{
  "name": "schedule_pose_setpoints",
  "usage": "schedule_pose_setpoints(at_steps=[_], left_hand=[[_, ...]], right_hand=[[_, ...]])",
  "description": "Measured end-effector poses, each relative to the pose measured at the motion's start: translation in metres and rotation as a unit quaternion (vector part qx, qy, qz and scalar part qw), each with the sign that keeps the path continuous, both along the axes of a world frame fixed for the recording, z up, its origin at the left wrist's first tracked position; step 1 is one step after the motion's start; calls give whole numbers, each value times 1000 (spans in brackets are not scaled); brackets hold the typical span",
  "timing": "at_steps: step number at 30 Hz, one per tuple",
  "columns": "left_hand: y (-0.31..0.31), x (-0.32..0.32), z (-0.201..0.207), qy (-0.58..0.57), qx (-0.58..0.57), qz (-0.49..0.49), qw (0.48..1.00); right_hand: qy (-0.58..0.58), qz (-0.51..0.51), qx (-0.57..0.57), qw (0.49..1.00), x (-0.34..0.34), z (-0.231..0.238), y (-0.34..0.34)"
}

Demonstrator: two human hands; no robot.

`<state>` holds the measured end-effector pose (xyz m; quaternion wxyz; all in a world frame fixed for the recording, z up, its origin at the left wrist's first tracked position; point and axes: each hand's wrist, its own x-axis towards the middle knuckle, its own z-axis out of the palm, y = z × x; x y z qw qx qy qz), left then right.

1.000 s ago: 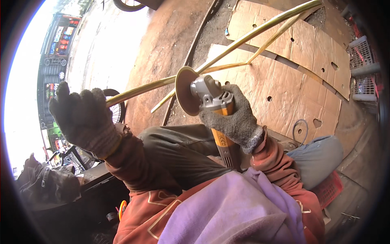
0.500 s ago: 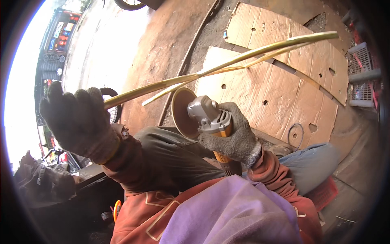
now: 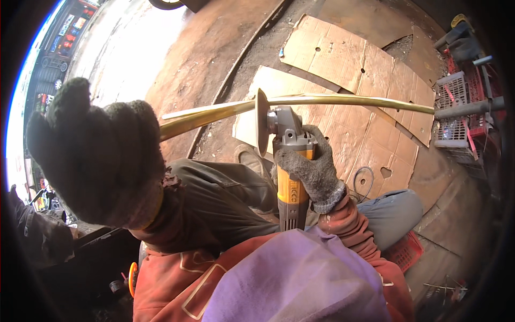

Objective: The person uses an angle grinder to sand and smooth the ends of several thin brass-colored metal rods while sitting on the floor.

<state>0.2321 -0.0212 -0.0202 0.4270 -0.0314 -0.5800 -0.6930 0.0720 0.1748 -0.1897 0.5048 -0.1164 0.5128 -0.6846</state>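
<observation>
Tan cardboard sheets [image 3: 343, 147], largest item, lie flat on the floor [image 3: 177, 88].

Gold-toned bar [image 3: 327, 100]: spans the view from the left glove, behind the disc, toward the grey pipe [image 3: 466, 108] at right; contact with that pipe uncertain. Recommend bracing the bar so it cannot twist or chatter.

Angle grinder [image 3: 293, 188]: yellow body upright, grey head at top. One-handed hold, so wrist should stay firm and pressure light.

Left hand [image 3: 102, 155], gloved: bar runs up to its inner edge and is lost behind it; cannot tell how far this grip is closed. Best kept well out of the disc's plane.

Right hand [image 3: 316, 166], gloved: grip wrapped round the grinder just below its head.

Disc [image 3: 262, 126]: nearly edge-on, overlapping the bar; touching or apart, cannot tell. No guard seen. Judged best: ease the face on at a shallow angle, sweep evenly, avoid dwelling.
</observation>
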Motion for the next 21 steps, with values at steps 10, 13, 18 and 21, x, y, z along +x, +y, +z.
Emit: schedule_pose_setpoints(at_steps=[10,13,18,21], left_hand=[[-9,-39,42,-21,-52,-21,998],[-17,-83,44,-15,-65,-110,992],[-34,-141,51,-5,-252,-146,957],[-24,-150,61,61,-421,2,905]], right_hand=[[95,24,-32,995,-15,54,14],[251,29,12,968,-44,96,52],[624,196,193,732,-80,170,60],[655,276,267,651,-78,187,40]])
